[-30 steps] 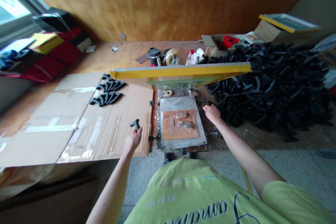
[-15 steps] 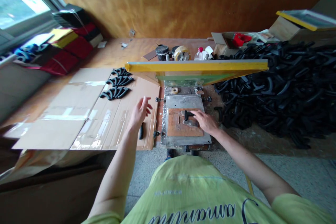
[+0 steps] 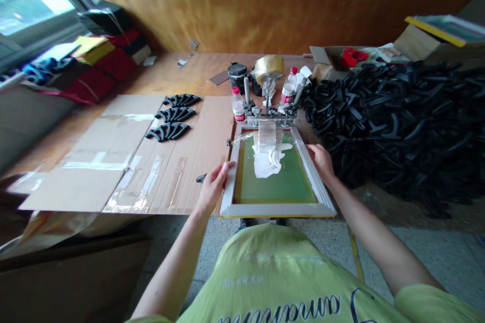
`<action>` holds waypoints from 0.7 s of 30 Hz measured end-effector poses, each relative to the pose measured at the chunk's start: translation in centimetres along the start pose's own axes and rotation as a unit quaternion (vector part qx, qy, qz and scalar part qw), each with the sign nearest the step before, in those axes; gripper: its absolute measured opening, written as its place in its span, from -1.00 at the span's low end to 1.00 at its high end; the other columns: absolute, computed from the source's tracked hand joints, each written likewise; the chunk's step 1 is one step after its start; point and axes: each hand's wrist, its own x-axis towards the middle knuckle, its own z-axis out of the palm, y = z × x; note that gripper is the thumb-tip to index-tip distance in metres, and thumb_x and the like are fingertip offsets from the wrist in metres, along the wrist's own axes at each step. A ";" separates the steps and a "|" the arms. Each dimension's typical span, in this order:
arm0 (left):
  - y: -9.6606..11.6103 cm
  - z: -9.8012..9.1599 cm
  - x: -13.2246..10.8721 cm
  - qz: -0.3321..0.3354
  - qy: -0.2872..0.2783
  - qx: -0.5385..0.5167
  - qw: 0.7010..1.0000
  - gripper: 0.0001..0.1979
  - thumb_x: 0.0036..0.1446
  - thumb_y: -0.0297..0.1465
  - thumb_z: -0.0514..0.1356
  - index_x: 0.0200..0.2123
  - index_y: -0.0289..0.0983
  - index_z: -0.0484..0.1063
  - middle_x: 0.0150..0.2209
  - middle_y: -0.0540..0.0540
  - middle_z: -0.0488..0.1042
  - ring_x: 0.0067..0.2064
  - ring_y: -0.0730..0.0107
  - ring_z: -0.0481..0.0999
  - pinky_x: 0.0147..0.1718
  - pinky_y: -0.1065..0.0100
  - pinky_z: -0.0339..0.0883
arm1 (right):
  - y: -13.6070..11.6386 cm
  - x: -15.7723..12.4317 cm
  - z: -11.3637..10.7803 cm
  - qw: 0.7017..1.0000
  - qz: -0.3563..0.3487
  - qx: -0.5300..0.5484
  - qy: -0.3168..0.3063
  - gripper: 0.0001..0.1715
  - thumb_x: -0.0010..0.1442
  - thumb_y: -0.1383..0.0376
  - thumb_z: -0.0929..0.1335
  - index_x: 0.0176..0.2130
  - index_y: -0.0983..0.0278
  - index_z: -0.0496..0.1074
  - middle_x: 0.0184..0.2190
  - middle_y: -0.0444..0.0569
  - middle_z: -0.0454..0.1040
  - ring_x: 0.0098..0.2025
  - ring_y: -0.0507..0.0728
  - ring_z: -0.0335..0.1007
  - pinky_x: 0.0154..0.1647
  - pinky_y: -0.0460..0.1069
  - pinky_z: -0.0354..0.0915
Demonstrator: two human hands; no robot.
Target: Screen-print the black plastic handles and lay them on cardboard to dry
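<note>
A screen printing frame (image 3: 278,209) lies lowered in front of me, with a pale metal border and a green mesh (image 3: 278,189). White ink (image 3: 267,164) is smeared over the upper middle of the mesh, by a squeegee (image 3: 267,133) at the hinge end. My left hand (image 3: 215,185) pinches the frame's left side, fingertips on its edge. On the opposite side, my right hand (image 3: 321,162) has its fingers curled at the border. One black curved plastic piece (image 3: 201,178) lies on the cardboard beside my left hand. Whatever is under the frame is hidden.
Rows of black pieces (image 3: 168,131) lie on the cardboard (image 3: 140,161) at left. A big heap of black pieces (image 3: 371,126) fills the right. Behind the frame stand bottles (image 3: 238,106), a black tub (image 3: 237,76) and a tape roll (image 3: 269,66).
The screen frame has swung down from its raised position, covering the base plate and the black piece there. Both hands have moved to its sides; my right hand has left the black piece.
</note>
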 end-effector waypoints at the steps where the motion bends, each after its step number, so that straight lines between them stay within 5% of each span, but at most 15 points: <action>1: -1.8 0.0 -0.1 -0.020 -0.005 0.011 1.000 -0.32 0.10 0.05 0.22 0.14 -0.29 0.43 -0.47 0.00 0.46 -0.51 0.48 0.38 -0.57 0.48 0.19 | -0.1 1.1 -0.6 1.000 0.003 0.009 0.020 -0.53 0.37 0.21 0.15 0.14 0.27 0.41 -0.09 0.12 0.45 -0.13 0.22 0.40 -0.03 0.16 0.36; 4: -5.9 0.1 0.4 -0.044 -0.001 0.083 0.996 -0.16 0.07 0.00 0.25 0.35 -0.22 0.17 -0.44 0.03 0.49 -0.50 0.44 0.40 -0.53 0.46 0.22 | -3.1 4.3 -1.0 0.996 -0.066 0.034 0.038 -0.40 0.25 0.13 0.36 0.21 0.29 0.31 0.12 0.20 0.31 0.07 0.28 0.34 0.11 0.17 0.31; 6: -7.5 0.2 1.2 -0.047 0.007 0.155 0.987 -0.19 0.12 -0.03 0.20 0.37 -0.18 0.13 -0.42 0.02 0.52 -0.48 0.41 0.42 -0.52 0.44 0.22 | -6.1 5.6 -0.2 0.991 -0.133 0.016 -0.009 -0.35 0.17 0.15 0.45 0.18 0.29 0.32 0.13 0.21 0.30 0.14 0.32 0.27 0.14 0.19 0.27; 10: -8.7 -0.1 2.1 -0.044 0.016 0.224 0.973 -0.29 0.16 -0.08 0.16 0.33 -0.19 0.22 -0.35 -0.04 0.57 -0.35 0.30 0.52 -0.42 0.39 0.29 | -9.8 4.4 1.7 0.973 -0.172 -0.043 -0.147 -0.80 0.22 0.28 0.40 -0.14 0.30 0.46 -0.16 0.13 0.48 -0.06 0.26 0.36 -0.04 0.11 0.31; 12: -8.9 -0.2 2.2 -0.045 0.015 0.228 0.973 -0.31 0.17 -0.06 0.16 0.32 -0.19 0.24 -0.34 -0.04 0.57 -0.32 0.27 0.54 -0.39 0.38 0.32 | -9.8 2.4 2.0 0.961 -0.199 -0.054 -0.185 -0.90 0.26 0.36 0.33 -0.21 0.30 0.47 -0.24 0.09 0.51 -0.13 0.22 0.38 -0.12 0.05 0.29; 17: -8.9 -0.3 2.1 -0.046 0.008 0.227 0.973 -0.34 0.18 -0.05 0.14 0.30 -0.16 0.26 -0.35 -0.04 0.57 -0.31 0.26 0.55 -0.38 0.37 0.33 | -8.2 -0.7 -0.1 0.905 -0.346 -0.039 -0.245 -0.76 0.21 0.49 0.27 -0.22 0.30 0.50 -0.26 0.03 0.53 -0.18 0.15 0.39 -0.25 -0.02 0.21; 21: -8.5 -0.2 1.8 -0.046 0.003 0.225 0.973 -0.35 0.19 -0.04 0.13 0.28 -0.16 0.28 -0.33 -0.05 0.57 -0.31 0.26 0.54 -0.40 0.38 0.31 | -8.3 0.4 -0.6 0.916 -0.317 -0.020 -0.246 -0.86 0.17 0.43 0.34 -0.30 0.25 0.50 -0.34 -0.03 0.53 -0.23 0.13 0.40 -0.29 -0.04 0.18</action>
